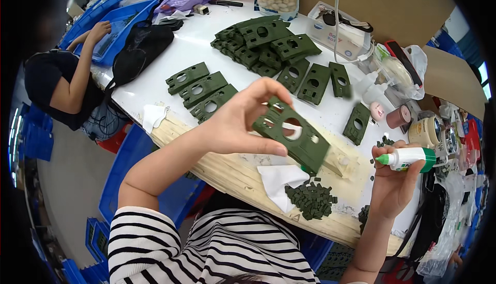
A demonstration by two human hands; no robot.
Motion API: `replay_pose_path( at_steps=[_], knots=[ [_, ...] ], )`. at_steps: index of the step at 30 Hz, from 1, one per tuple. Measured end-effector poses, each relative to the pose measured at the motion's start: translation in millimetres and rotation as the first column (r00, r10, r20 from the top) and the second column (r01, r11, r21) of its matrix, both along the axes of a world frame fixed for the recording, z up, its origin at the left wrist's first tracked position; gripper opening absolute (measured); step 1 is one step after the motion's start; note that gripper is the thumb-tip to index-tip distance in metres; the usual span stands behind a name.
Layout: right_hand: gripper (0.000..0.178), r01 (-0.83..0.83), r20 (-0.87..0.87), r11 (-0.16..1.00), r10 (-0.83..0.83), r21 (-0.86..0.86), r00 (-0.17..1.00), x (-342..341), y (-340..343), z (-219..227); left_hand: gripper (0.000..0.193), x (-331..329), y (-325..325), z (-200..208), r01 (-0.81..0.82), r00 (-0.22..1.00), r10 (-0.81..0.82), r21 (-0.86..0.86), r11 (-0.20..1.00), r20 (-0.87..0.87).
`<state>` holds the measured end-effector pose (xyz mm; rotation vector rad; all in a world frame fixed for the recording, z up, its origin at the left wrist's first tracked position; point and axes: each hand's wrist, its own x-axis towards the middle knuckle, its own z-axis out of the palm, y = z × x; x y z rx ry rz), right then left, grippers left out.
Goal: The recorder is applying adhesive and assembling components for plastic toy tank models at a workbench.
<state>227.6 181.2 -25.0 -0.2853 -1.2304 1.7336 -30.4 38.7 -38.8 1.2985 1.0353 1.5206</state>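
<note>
My left hand (240, 121) grips a dark green moulded plastic plate (310, 150) with a round hole, thumb on its near edge and fingers round its far edge. It is held tilted above the table. To the right, my right hand (393, 188) is closed round a small white and green glue bottle (411, 159), its green nozzle pointing left towards the plate. A heap of tiny dark green pieces (312, 201) lies below the plate, next to a white cloth or tissue (281, 183). A wooden block (343, 165) is partly hidden behind the plate.
Matching green plates (261, 33) are piled at the back, with several more laid out singly (199, 89). Jars (424, 131), a clear box (338, 31) and plastic bags crowd the right side. At left, another person (62, 85) sits near a blue bin (116, 28).
</note>
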Motion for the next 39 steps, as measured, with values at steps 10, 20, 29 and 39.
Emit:
replay_pose_path(
  at_steps=[10,20,29,39],
  knots=[
    [0.039,-0.038,0.012,0.997,0.037,0.062,0.999,5.9,-1.1,0.5,0.052,9.3,-78.4,-33.7,-0.57,0.207,0.489,0.302,0.764,-0.847],
    [0.033,-0.047,-0.036,0.995,0.05,0.086,0.998,8.4,0.8,-0.7,0.047,-13.5,-65.3,-31.7,-0.688,-0.157,0.394,0.386,0.615,-0.906],
    [0.03,-0.054,-0.049,0.994,0.059,0.091,0.997,9.8,-3.7,3.6,0.037,-23.5,27.2,5.5,-0.469,-0.032,0.631,0.569,0.675,-0.775],
    [0.028,-0.02,0.007,0.989,0.019,0.15,1.0,8.3,6.8,-0.6,0.026,-44.6,118.8,-11.9,-0.51,-0.307,0.433,0.531,0.677,-0.847]
  ],
)
